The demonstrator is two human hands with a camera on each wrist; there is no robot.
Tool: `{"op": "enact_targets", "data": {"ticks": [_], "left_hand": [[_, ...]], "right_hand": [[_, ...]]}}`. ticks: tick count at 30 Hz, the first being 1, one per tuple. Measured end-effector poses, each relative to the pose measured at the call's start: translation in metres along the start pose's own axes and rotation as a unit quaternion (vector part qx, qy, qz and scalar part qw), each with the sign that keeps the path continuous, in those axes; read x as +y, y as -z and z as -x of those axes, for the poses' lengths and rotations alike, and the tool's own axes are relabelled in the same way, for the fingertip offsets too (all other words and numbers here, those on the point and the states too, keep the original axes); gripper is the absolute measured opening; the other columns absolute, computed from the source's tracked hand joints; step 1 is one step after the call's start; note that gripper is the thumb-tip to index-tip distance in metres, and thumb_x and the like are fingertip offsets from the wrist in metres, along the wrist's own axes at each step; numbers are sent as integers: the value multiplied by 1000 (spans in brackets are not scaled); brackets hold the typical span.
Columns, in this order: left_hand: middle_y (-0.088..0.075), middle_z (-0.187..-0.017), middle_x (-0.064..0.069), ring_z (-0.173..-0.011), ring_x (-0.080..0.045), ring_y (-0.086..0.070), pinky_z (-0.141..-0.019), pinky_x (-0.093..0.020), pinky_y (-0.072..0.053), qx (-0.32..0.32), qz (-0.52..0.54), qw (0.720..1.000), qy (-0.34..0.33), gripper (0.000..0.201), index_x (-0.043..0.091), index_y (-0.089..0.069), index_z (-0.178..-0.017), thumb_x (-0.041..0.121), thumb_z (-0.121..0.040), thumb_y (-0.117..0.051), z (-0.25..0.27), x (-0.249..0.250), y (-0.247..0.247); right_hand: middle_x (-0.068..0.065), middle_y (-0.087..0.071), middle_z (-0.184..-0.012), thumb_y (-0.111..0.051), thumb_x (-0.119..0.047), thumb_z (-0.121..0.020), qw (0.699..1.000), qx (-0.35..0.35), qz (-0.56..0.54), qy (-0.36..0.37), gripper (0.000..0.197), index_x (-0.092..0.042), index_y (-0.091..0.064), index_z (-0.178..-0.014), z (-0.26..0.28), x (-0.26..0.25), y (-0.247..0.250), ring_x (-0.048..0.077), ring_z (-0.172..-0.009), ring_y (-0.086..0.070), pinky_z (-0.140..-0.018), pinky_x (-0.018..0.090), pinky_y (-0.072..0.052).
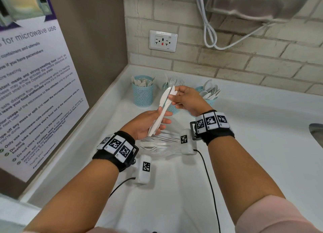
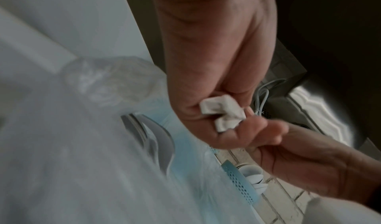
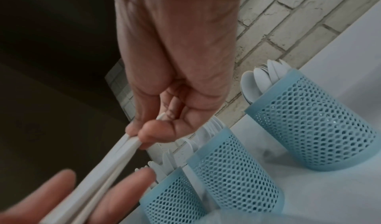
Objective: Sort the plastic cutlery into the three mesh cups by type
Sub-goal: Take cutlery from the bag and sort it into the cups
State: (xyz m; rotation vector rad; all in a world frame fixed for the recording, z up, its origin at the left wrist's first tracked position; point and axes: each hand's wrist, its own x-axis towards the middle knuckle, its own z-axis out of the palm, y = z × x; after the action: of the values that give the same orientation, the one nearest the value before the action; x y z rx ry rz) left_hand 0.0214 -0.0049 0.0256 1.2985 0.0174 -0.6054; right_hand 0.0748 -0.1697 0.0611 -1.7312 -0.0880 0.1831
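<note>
A bundle of white plastic knives [image 1: 161, 110] is held up over the counter by both hands. My left hand [image 1: 162, 121] grips the handle end; the handle tips [image 2: 222, 112] poke out of its palm. My right hand [image 1: 173, 97] pinches the upper end between thumb and fingers, as the right wrist view shows close up on the knives [image 3: 115, 159]. Behind stand three blue mesh cups: the left one [image 1: 143, 96] holds knives, the middle one [image 1: 172, 109] forks, the right one [image 1: 210, 101] spoons. Below my hands a clear bag [image 1: 157, 146] holds more cutlery.
The white counter [image 1: 253, 145] meets a brick wall at the back and a panel with a microwave poster [image 1: 35, 85] on the left. A sink rim [image 1: 317, 133] shows at the far right. Black cables [image 1: 209, 180] trail from my wrist units over the counter.
</note>
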Motion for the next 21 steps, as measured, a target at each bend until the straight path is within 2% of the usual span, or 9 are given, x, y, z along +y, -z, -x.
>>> {"op": "enact_targets", "data": {"ticks": [3, 5, 9, 11, 12, 14, 17, 19, 21], "left_hand": [[-48, -62, 4, -45, -4, -37, -41, -14, -35, -17, 0, 1000, 8, 52, 10, -60, -112, 48, -98, -29, -1, 0, 1], [-39, -55, 6, -42, -2, -30, -39, -12, -29, -22, 6, 1000, 10, 53, 10, -61, -109, 49, -97, -28, -2, 1, 2], [-33, -57, 7, -44, -2, -27, -40, -11, -26, 4, 6, 1000, -12, 50, 14, -62, -107, 51, -96, -31, -3, 5, 9], [-32, -58, 8, -46, -2, -24, -41, -12, -22, 26, -26, 999, -32, 48, 17, -62, -105, 50, -97, -30, -2, 9, 16], [-31, -57, 8, -46, -3, -23, -40, -13, -21, 33, -51, 997, -40, 47, 17, -62, -104, 50, -97, -29, -1, 11, 19], [-31, -56, 8, -45, -3, -23, -40, -14, -22, 42, -82, 994, -52, 48, 17, -63, -102, 49, -98, -28, -2, 17, 23], [-42, -60, 6, -49, -5, -35, -45, -15, -32, 123, -84, 986, -79, 50, 15, -64, -102, 49, -99, -27, -5, 23, 27], [-53, -77, -1, -62, -9, -47, -58, -20, -42, 226, -120, 961, -104, 45, 11, -58, -109, 46, -99, -32, -7, 24, 33], [-55, -97, -5, -82, -13, -52, -73, -25, -44, 282, -202, 931, -114, 37, 12, -50, -116, 43, -96, -44, -7, 20, 40]], "right_hand": [[2, -63, -73, -61, -4, -89, 999, -46, 4, 2, 15, -16, -54, -94, -1, -2, -7, 1, -48, -57, -47, 13, -46], [2, -64, -72, -60, -6, -90, 998, -63, 8, 1, 16, -18, -51, -94, -4, -4, -13, 2, -48, -55, -45, 14, -43], [4, -57, -74, -59, -3, -90, 1000, -24, 5, 20, 28, -13, -47, -113, -15, -12, -18, 2, -43, -49, -40, 14, -39], [5, -58, -76, -58, -8, -92, 999, -16, 10, 33, 37, -15, -42, -125, -20, -20, -18, 3, -44, -49, -41, 16, -39], [5, -60, -76, -57, -11, -92, 999, -21, 23, 39, 39, -17, -40, -127, -22, -24, -19, 4, -45, -49, -42, 16, -40], [2, -59, -71, -57, -14, -93, 995, -31, 66, 61, 30, -16, -45, -120, -27, -32, -23, 2, -42, -47, -42, 16, -41], [2, -57, -68, -57, -12, -93, 989, -1, 105, 107, 12, -10, -50, -102, -38, -49, -24, 2, -42, -48, -41, 17, -42], [4, -59, -74, -57, -13, -92, 984, 72, 85, 138, 9, -14, -49, -94, -50, -62, -16, 7, -48, -50, -43, 18, -43], [5, -60, -81, -56, -12, -92, 970, 162, 40, 179, 16, -21, -45, -86, -62, -71, -10, 11, -54, -52, -43, 18, -43]]}}
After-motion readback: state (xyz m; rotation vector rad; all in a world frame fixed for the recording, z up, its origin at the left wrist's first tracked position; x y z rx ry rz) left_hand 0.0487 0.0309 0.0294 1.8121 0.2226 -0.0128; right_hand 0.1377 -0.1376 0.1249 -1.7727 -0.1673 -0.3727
